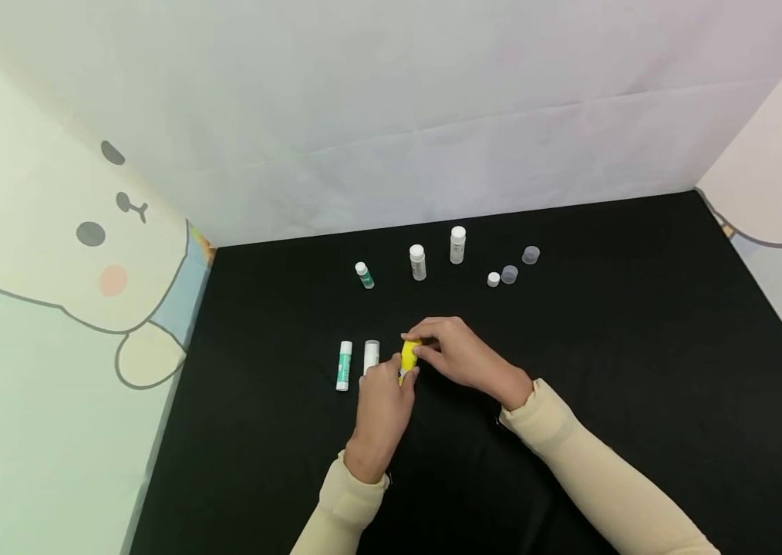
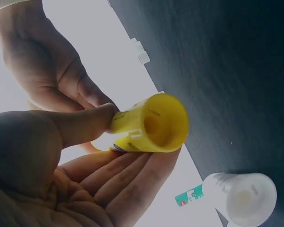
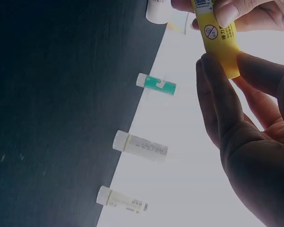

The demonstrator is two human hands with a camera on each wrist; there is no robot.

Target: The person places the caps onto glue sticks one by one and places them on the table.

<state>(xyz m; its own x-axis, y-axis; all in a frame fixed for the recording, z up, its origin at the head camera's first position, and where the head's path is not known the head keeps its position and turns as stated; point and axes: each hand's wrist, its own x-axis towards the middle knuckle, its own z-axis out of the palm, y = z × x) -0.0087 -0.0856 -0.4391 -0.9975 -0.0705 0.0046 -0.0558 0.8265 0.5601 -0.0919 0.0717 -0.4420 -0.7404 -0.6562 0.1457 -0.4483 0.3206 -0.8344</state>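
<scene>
A yellow glue stick [image 1: 409, 356] is held between both hands above the black table. My left hand [image 1: 382, 401] grips its lower part between thumb and fingers; the hollow round end of the glue stick [image 2: 156, 125] faces the left wrist camera. At the other end, my right hand [image 1: 456, 354] pinches the yellow cap with thumb and fingertips. Printed text and a barcode show on the glue stick [image 3: 220, 40] in the right wrist view. Just left of the hands are a white glue stick [image 1: 372, 353], partly hidden by the left hand, and a green-and-white one [image 1: 343, 366].
Toward the back are a small green tube [image 1: 365, 276] and two white tubes, one nearer [image 1: 418, 263] and one farther [image 1: 457, 245]. Right of them lie a small white cap [image 1: 493, 279] and two translucent caps [image 1: 510, 274]. A white wall [image 1: 419, 169] borders the black table [image 1: 613, 331].
</scene>
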